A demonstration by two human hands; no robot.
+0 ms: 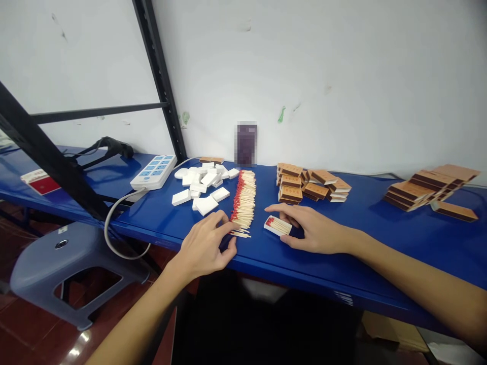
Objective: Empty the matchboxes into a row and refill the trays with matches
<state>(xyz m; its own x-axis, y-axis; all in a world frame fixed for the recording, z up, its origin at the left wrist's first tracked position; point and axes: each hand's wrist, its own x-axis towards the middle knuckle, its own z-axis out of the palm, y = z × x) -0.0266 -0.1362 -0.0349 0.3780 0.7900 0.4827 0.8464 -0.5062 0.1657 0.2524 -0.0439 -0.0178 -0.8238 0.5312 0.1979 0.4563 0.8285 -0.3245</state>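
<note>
Matches [247, 200] stretch away in a row from the left hand [209, 242], thumb and forefinger parted around the nearest sticks! Across the gap, the right hand [314, 229] pinches a small white tray [271, 230] with matches inside. Beyond the left, loose white boxes [207, 178]; beyond the right, brown matchboxes [290, 194], all on the blue table [262, 253].
</note>
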